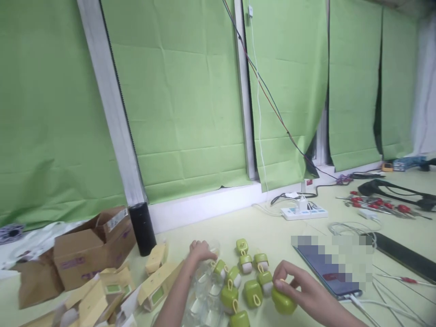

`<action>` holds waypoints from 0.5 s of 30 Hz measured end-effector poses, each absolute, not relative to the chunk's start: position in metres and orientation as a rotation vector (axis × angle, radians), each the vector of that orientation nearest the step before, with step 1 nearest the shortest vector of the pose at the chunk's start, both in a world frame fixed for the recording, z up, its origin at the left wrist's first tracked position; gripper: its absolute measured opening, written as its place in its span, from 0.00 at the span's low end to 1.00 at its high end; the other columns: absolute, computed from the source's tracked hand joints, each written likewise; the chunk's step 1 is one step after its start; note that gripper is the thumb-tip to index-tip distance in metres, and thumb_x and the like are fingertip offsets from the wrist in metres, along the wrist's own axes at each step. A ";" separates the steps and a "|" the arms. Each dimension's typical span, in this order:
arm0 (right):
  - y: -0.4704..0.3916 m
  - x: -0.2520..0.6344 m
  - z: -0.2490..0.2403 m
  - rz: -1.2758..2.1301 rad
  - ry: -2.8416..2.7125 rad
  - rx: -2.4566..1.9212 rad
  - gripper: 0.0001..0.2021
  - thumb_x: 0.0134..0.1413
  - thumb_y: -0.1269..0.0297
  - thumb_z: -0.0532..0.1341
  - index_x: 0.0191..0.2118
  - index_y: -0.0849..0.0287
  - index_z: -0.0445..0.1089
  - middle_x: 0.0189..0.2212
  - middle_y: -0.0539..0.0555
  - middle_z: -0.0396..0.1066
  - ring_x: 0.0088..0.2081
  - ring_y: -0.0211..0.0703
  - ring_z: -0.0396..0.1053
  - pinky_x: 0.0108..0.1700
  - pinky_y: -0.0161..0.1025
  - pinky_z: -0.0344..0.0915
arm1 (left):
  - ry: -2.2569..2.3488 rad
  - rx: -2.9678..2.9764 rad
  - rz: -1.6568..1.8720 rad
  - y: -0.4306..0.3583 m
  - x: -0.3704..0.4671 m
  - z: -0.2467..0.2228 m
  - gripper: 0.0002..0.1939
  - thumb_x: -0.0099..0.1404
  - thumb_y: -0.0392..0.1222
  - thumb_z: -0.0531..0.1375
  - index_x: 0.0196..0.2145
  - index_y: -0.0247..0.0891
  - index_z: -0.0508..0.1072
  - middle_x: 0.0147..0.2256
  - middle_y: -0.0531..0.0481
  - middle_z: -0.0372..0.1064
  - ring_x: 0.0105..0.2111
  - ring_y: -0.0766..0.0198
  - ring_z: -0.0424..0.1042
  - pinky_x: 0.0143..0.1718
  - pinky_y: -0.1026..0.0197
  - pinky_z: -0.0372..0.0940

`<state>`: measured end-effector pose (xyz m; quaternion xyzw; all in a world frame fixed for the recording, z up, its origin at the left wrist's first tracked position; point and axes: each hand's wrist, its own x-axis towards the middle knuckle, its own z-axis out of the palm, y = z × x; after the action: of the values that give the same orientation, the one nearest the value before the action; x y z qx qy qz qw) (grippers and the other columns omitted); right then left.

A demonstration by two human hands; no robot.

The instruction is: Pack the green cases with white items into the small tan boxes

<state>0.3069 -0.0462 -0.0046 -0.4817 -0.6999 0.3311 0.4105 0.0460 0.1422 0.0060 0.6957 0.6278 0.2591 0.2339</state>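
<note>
In right hand, green case pinched; left hand by clear containers, hold unclear.

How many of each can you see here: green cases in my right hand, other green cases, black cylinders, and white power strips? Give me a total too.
Green case in the right hand: 1
Other green cases in view: 9
Black cylinder: 1
White power strip: 1
Total: 12
</note>
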 end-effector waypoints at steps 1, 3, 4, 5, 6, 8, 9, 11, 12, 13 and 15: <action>-0.049 0.308 -0.004 0.827 -1.737 -1.224 0.14 0.57 0.50 0.52 0.30 0.55 0.61 0.34 0.51 0.68 0.37 0.43 0.68 0.36 0.38 0.65 | 1.704 1.912 0.733 0.137 0.049 0.010 0.20 0.61 0.43 0.57 0.50 0.36 0.63 0.51 0.41 0.62 0.49 0.52 0.64 0.47 0.45 0.61; -0.051 0.305 0.001 0.768 -1.650 -1.241 0.15 0.56 0.49 0.52 0.29 0.55 0.60 0.35 0.52 0.64 0.37 0.43 0.66 0.35 0.36 0.66 | 1.618 1.934 0.784 0.117 0.061 0.019 0.27 0.58 0.42 0.61 0.53 0.35 0.60 0.55 0.36 0.57 0.57 0.45 0.54 0.53 0.43 0.54; -0.051 0.301 0.003 0.736 -1.601 -1.238 0.15 0.56 0.48 0.53 0.28 0.55 0.60 0.35 0.52 0.62 0.37 0.43 0.66 0.35 0.36 0.67 | 1.547 1.951 0.802 0.102 0.069 0.022 0.29 0.58 0.43 0.60 0.55 0.37 0.59 0.56 0.36 0.56 0.58 0.45 0.51 0.54 0.44 0.52; -0.052 0.295 0.006 0.714 -1.554 -1.227 0.16 0.56 0.48 0.53 0.27 0.55 0.59 0.33 0.51 0.61 0.36 0.42 0.65 0.34 0.35 0.67 | 1.457 1.963 0.800 0.084 0.080 0.024 0.28 0.59 0.45 0.59 0.55 0.39 0.58 0.56 0.37 0.56 0.58 0.47 0.53 0.54 0.46 0.53; -0.053 0.288 0.010 0.705 -1.513 -1.211 0.16 0.55 0.49 0.54 0.26 0.55 0.59 0.31 0.51 0.60 0.34 0.41 0.64 0.33 0.35 0.67 | 1.353 1.970 0.775 0.065 0.091 0.025 0.27 0.59 0.49 0.58 0.55 0.43 0.60 0.55 0.40 0.59 0.55 0.50 0.58 0.51 0.50 0.58; -0.056 0.276 0.016 0.734 -1.450 -1.171 0.16 0.54 0.50 0.55 0.25 0.56 0.59 0.26 0.49 0.59 0.30 0.40 0.64 0.30 0.35 0.66 | 0.920 1.800 0.644 0.025 0.114 0.022 0.28 0.56 0.49 0.61 0.53 0.44 0.61 0.50 0.40 0.66 0.46 0.53 0.69 0.41 0.55 0.65; -0.058 0.273 0.018 0.763 -1.438 -1.168 0.16 0.55 0.50 0.55 0.25 0.56 0.60 0.24 0.48 0.60 0.28 0.40 0.64 0.28 0.35 0.66 | 0.726 1.671 0.563 0.007 0.123 0.019 0.29 0.53 0.48 0.63 0.52 0.40 0.63 0.44 0.39 0.69 0.40 0.54 0.72 0.37 0.57 0.66; -0.062 0.283 0.022 0.811 -1.486 -1.184 0.14 0.57 0.51 0.52 0.30 0.57 0.64 0.24 0.49 0.64 0.26 0.39 0.66 0.27 0.36 0.66 | 0.639 1.449 0.580 -0.020 0.135 0.010 0.25 0.51 0.48 0.65 0.44 0.35 0.66 0.32 0.43 0.72 0.24 0.60 0.72 0.27 0.60 0.64; -0.064 0.297 0.022 0.800 -1.552 -1.208 0.14 0.58 0.52 0.51 0.34 0.57 0.66 0.26 0.51 0.67 0.26 0.40 0.68 0.28 0.37 0.67 | 0.631 1.345 0.606 -0.029 0.137 0.006 0.24 0.50 0.49 0.65 0.42 0.34 0.66 0.28 0.45 0.72 0.20 0.63 0.69 0.24 0.61 0.63; -0.066 0.316 0.022 0.749 -1.626 -1.248 0.14 0.59 0.54 0.50 0.39 0.56 0.67 0.31 0.53 0.69 0.28 0.41 0.70 0.30 0.39 0.69 | 0.636 1.241 0.646 -0.035 0.135 0.001 0.23 0.50 0.49 0.65 0.40 0.33 0.66 0.27 0.46 0.71 0.18 0.66 0.67 0.22 0.62 0.61; -0.070 0.365 0.021 0.443 -1.728 -1.415 0.11 0.55 0.58 0.56 0.42 0.53 0.70 0.41 0.56 0.70 0.33 0.44 0.72 0.37 0.43 0.69 | 0.638 1.034 0.750 -0.041 0.125 -0.007 0.21 0.51 0.47 0.64 0.39 0.33 0.67 0.28 0.47 0.71 0.18 0.70 0.65 0.20 0.65 0.58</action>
<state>0.3655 -0.0702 0.0206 -0.5643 -0.6891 0.1766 0.4190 0.1251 -0.0408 -0.0069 0.4740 0.2925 0.3439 0.7560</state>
